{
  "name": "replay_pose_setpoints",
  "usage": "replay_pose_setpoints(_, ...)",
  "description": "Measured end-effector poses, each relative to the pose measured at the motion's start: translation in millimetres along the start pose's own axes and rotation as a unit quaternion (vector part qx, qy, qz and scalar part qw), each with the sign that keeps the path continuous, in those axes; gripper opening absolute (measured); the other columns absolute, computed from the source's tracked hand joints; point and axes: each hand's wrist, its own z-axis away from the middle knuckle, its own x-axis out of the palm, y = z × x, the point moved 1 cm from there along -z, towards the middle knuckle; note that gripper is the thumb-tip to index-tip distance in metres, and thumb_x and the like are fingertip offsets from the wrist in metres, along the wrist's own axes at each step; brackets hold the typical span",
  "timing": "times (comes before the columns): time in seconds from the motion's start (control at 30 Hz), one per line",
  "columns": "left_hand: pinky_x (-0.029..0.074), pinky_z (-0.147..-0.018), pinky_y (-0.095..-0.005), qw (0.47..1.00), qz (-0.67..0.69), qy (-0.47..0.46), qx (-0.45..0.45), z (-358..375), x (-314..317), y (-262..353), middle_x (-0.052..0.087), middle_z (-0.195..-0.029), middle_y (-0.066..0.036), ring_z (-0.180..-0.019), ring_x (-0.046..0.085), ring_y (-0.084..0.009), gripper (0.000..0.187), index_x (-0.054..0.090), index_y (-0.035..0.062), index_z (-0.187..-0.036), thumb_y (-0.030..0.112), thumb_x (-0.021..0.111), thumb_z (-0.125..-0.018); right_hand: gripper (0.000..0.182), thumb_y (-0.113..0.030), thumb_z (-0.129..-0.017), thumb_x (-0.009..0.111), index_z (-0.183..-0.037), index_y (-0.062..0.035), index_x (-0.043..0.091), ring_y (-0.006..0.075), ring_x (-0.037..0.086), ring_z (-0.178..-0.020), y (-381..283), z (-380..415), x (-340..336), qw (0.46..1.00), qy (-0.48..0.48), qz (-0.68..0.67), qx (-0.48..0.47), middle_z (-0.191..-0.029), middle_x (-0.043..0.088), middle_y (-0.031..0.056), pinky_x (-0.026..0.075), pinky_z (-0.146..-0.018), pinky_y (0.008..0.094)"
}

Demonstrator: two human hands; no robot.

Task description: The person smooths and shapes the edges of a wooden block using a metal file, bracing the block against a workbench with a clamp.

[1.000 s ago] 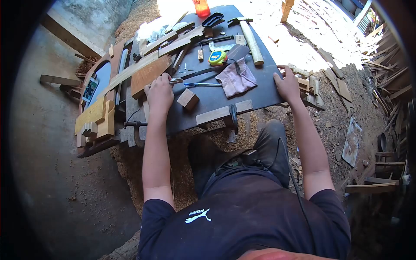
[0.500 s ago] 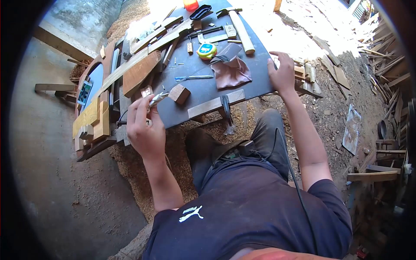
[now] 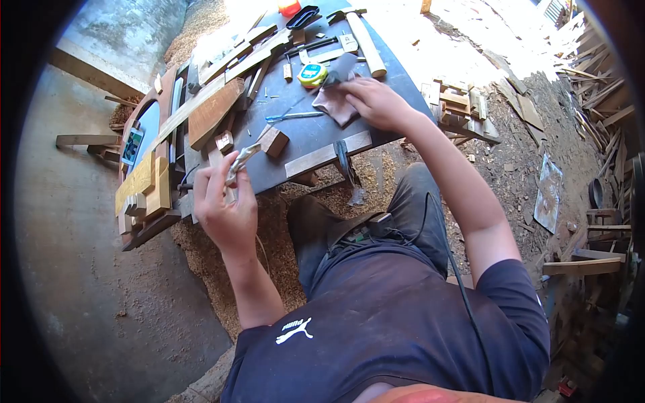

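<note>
My left hand (image 3: 227,211) is closed around a small pale carved piece (image 3: 247,156), whose thin end sticks out past the fingertips. The fingers hide much of it. Over the dark tabletop (image 3: 295,144), my right hand (image 3: 379,104) grips a crumpled sheet of sandpaper (image 3: 334,106), pinkish on one side and grey on the other. A wooden block (image 3: 273,142) lies just right of the carved piece. Near the sandpaper are a blue pen (image 3: 294,116) and a yellow-green tape measure (image 3: 312,75).
A hammer (image 3: 366,43) and a metal clamp (image 3: 326,55) lie toward the back. Wooden boards (image 3: 215,113) cover the left side. A clamp (image 3: 344,161) holds a wood strip (image 3: 309,163) at the front edge. A phone (image 3: 132,146) sits far left.
My right hand has moved left from the table's right edge onto the sandpaper, which is now lifted and bent. My left hand has turned the carved piece slightly.
</note>
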Motion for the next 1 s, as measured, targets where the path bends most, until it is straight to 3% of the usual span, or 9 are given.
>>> replay_pose_setpoints(0.13,0.036,-0.055,-0.0266,0.999,-0.015,0.045,0.012,7.0,-19.5,3.1,0.059,-0.079,-0.002,-0.064,0.046,-0.0112,0.026,0.076,0.0039,-0.108,-0.001,0.077,-0.082,0.049,-0.024,-0.101,0.052,-0.145,-0.0020,0.048,0.0383,0.054,-0.128,12.8,-30.5,6.3,0.997,0.063,-0.042,0.025,-0.134,0.059,0.0264,0.041,-0.111,0.0429)
replay_pose_setpoints(0.27,0.040,-0.053,-0.0278,0.996,0.002,0.091,0.026,20.5,-25.7,9.0,0.059,-0.078,-0.003,-0.063,0.052,-0.0131,0.029,0.077,-0.0001,-0.108,-0.003,0.080,-0.079,0.040,-0.025,-0.103,0.051,-0.133,0.0008,0.059,0.0358,0.067,-0.107,-21.4,-16.9,-23.3,0.984,0.152,-0.055,0.080,-0.113,0.070,0.0231,0.052,-0.096,0.0410)
replay_pose_setpoints(0.33,0.041,-0.053,-0.0280,0.995,0.023,0.085,0.049,31.3,-17.0,16.6,0.059,-0.076,-0.004,-0.063,0.052,-0.0136,0.031,0.077,-0.0002,-0.108,-0.002,0.081,-0.078,0.038,-0.028,-0.104,0.053,-0.125,0.0016,0.064,0.0251,0.070,-0.095,-72.4,11.5,-59.5,0.961,0.046,-0.234,0.142,-0.103,0.073,0.0164,0.055,-0.087,0.0358)
replay_pose_setpoints(0.4,0.042,-0.053,-0.0284,0.993,0.065,0.067,0.072,43.8,-0.5,28.6,0.058,-0.075,-0.004,-0.063,0.053,-0.0144,0.034,0.077,-0.0001,-0.109,-0.001,0.082,-0.075,0.042,-0.035,-0.103,0.057,-0.120,0.0026,0.066,0.0187,0.070,-0.083,-105.1,46.7,-58.4,0.858,-0.030,-0.487,0.160,-0.091,0.072,0.0147,0.055,-0.077,0.0311)
replay_pose_setpoints(0.5,0.043,-0.053,-0.0302,0.979,0.166,0.009,0.119,66.3,38.3,40.9,0.059,-0.074,-0.002,-0.062,0.055,-0.0161,0.038,0.078,0.0016,-0.108,0.002,0.081,-0.070,0.041,-0.032,-0.103,0.058,-0.121,0.0039,0.066,0.0160,0.068,-0.080,-139.0,91.8,-56.1,0.924,-0.060,-0.362,0.109,-0.089,0.072,0.0098,0.054,-0.072,0.0322)
replay_pose_setpoints(0.57,0.043,-0.054,-0.0302,0.960,0.207,-0.021,0.190,76.7,57.8,48.1,0.060,-0.076,0.000,-0.063,0.057,-0.0160,0.039,0.078,0.0034,-0.108,0.005,0.080,-0.069,0.037,-0.027,-0.102,0.061,-0.120,0.0047,0.066,0.0127,0.067,-0.078,-152.0,106.0,-65.8,0.929,-0.044,-0.327,0.168,-0.089,0.073,0.0090,0.054,-0.072,0.0301)
replay_pose_setpoints(0.67,0.046,-0.059,-0.0272,0.924,0.283,-0.057,0.251,86.4,65.9,61.6,0.064,-0.082,0.000,-0.067,0.061,-0.0158,0.042,0.079,0.0054,-0.106,0.002,0.080,-0.064,0.032,-0.022,-0.101,0.063,-0.117,0.0051,0.067,0.0095,0.066,-0.078,-147.9,138.1,-56.2,0.877,0.006,-0.389,0.281,-0.089,0.073,0.0096,0.054,-0.073,0.0271)
replay_pose_setpoints(0.83,0.047,-0.072,-0.0326,0.881,0.303,-0.125,0.340,78.9,68.6,56.7,0.065,-0.092,0.002,-0.082,0.064,-0.0161,0.035,0.076,0.0113,-0.109,0.013,0.083,-0.075,0.027,-0.018,-0.105,0.056,-0.117,0.0033,0.066,0.0090,0.067,-0.085,-159.2,156.2,-53.5,0.813,0.091,-0.475,0.322,-0.094,0.072,0.0080,0.054,-0.073,0.0253)
replay_pose_setpoints(1.0,0.050,-0.084,-0.0398,0.943,0.218,-0.126,0.218,51.5,79.2,-2.9,0.066,-0.103,-0.010,-0.094,0.063,-0.0271,0.040,0.073,0.0064,-0.114,0.022,0.082,-0.078,0.033,-0.023,-0.109,0.047,-0.129,-0.0002,0.060,0.0088,0.064,-0.069,-152.0,162.2,-69.4,0.811,0.205,-0.435,0.334,-0.096,0.070,0.0090,0.052,-0.058,0.0228)
